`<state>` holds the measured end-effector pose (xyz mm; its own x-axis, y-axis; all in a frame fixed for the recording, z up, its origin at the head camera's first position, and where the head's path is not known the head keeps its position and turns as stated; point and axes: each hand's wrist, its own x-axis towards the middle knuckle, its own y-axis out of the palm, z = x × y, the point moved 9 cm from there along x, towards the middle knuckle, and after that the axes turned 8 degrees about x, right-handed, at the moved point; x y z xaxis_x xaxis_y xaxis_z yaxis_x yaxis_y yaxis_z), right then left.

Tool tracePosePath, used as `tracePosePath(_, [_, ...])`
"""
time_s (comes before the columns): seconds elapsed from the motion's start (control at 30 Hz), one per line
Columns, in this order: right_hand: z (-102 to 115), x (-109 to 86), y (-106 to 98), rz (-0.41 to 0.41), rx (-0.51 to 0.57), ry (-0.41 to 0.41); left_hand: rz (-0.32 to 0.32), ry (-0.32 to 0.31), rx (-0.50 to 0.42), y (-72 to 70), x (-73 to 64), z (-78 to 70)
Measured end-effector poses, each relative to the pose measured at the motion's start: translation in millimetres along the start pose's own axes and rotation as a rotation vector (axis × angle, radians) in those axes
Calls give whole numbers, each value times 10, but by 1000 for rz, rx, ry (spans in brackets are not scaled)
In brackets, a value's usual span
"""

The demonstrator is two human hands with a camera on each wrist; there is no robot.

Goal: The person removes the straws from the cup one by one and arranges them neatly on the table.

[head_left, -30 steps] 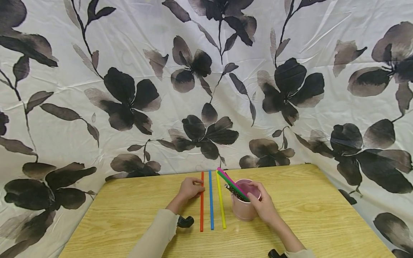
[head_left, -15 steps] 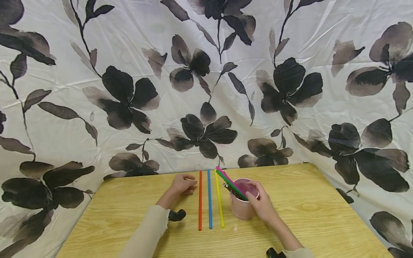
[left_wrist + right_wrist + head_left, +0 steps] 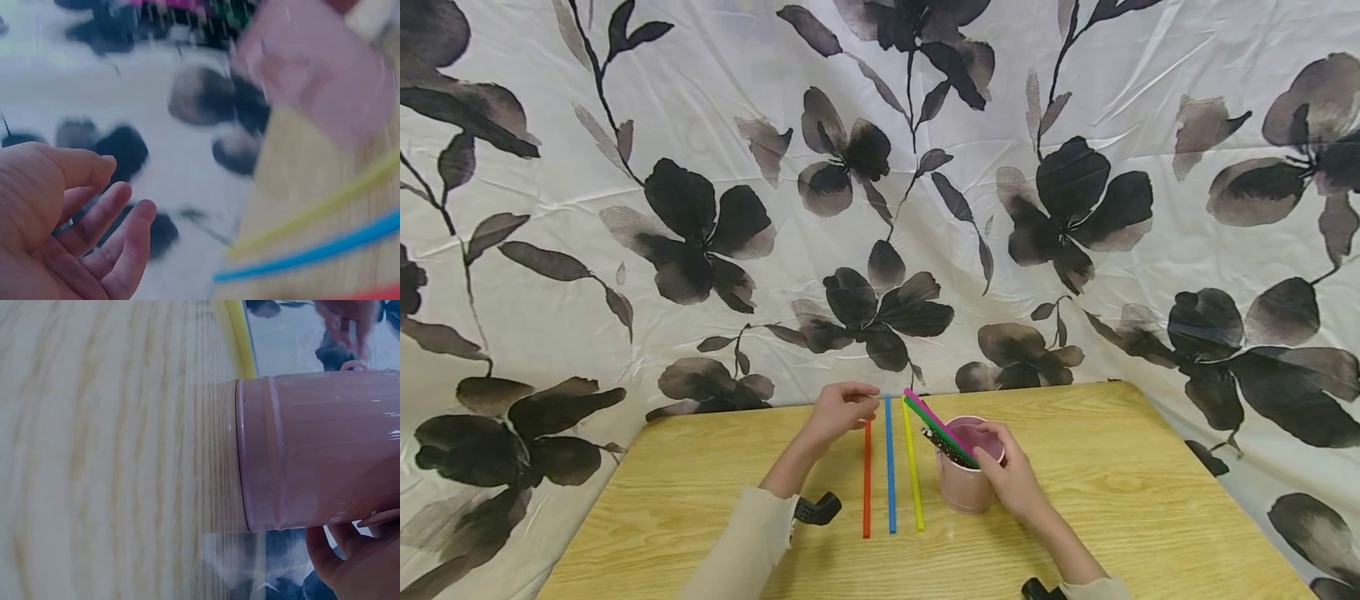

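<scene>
Loosely, the left hand (image 3: 842, 410) bends its fingers, holding nothing, by the far end of the red stick (image 3: 867, 479). The blue stick (image 3: 891, 475) and yellow stick (image 3: 914, 475) lie next to it. The right hand (image 3: 1013, 477) curls its fingers on the pink cup (image 3: 964, 492), on the table (image 3: 1150, 475).

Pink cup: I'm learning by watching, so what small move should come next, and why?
Probably pinch the green straw with the left hand: the straw juts from the pink cup the right hand holds, the left looks empty, and the red straw, blue straw and yellow straw lie side by side.
</scene>
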<state>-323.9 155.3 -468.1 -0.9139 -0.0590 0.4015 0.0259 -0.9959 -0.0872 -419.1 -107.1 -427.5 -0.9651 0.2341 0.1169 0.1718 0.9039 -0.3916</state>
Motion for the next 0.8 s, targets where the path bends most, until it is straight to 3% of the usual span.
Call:
tracePosePath(0.2, [3, -12, 0, 0, 1, 7, 41, 134, 17, 173, -188, -536])
tracePosePath(0.4, [-7, 0, -6, -12, -11, -3, 57, 204, 32, 338, -264, -705])
tracePosePath(0.53, [14, -4, -6, -13, 1, -17, 57, 232, 36, 391, -411, -892])
tracePosePath(0.63, [-1, -2, -1, -12, -1, -15, 58, 238, 26, 435, -432, -871])
tracePosePath(0.8, [-33, 9, -7, -13, -26, -6, 79, 243, -3, 522, -369, -707])
